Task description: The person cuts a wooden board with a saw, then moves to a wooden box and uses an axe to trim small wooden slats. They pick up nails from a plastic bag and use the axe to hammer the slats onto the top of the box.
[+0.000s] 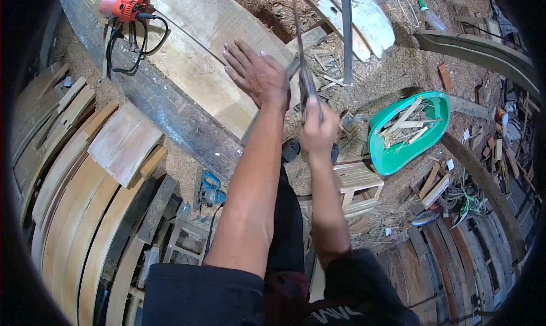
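My left hand (256, 76) lies flat on a wide pale wooden board (196, 59), fingers stretched toward the upper left, palm near the board's right edge. Just right of that edge, my right hand (318, 124) is wrapped round the handle of a handsaw (304, 70). The saw's narrow blade points away from me and looks thin from above. Its teeth do not show clearly, and the right hand is slightly blurred.
A red power tool (128, 7) with a black cord rests on the board's far left. Below sits a blue power tool (210, 190). At right, a green tub (378, 150) holds wood offcuts. Stacked planks (74, 212) fill the left; sawdust and scraps cover the floor.
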